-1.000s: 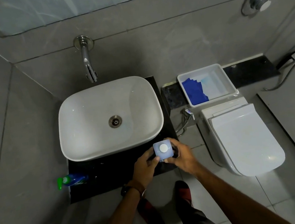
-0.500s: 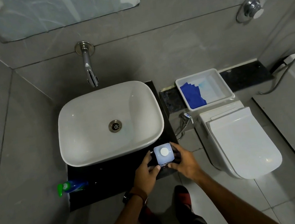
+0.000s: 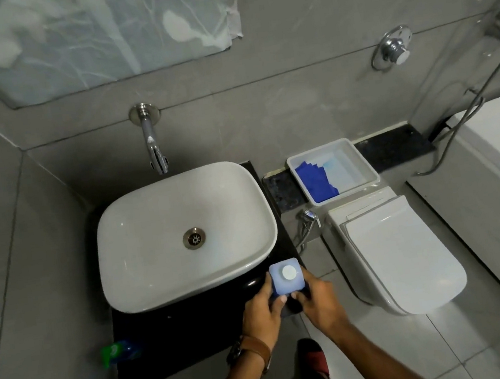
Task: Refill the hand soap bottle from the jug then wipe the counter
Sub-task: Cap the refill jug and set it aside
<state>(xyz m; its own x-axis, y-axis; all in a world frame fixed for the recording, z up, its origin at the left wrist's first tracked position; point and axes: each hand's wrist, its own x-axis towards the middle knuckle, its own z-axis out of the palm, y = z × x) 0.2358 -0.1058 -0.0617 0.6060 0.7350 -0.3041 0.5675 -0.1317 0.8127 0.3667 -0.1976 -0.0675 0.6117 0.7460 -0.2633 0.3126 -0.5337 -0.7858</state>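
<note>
Both hands grip a square, pale blue jug point(image 3: 286, 277) with a round white cap point(image 3: 288, 272), seen from straight above at the near right corner of the black worktop point(image 3: 179, 337). The left hand point(image 3: 261, 311) wraps the jug's left and near sides, its fingers curled against the wall, and a brown strap point(image 3: 258, 348) sits on that wrist. The right hand point(image 3: 319, 300) closes on the jug's right and near side, its fingertips point(image 3: 297, 295) pressed to the near face just beside the left thumb. The cap is on, and how much liquid the jug holds cannot be told from this angle. Just to the far left of the jug sits a white basin point(image 3: 181, 234), which holds nothing but its metal drain point(image 3: 194, 238), under a wall-mounted tap point(image 3: 152, 145). At the near left edge of the worktop lies a blue bottle with a green top point(image 3: 119, 352), on its side and blurred, well apart from the hands; its fill level is unclear. To the far right, on a dark ledge point(image 3: 396, 144) behind the closed white toilet point(image 3: 399, 252), a white tub point(image 3: 364, 166) holds a dark blue cloth point(image 3: 315, 180) on its left and something pale blue on its right.
</note>
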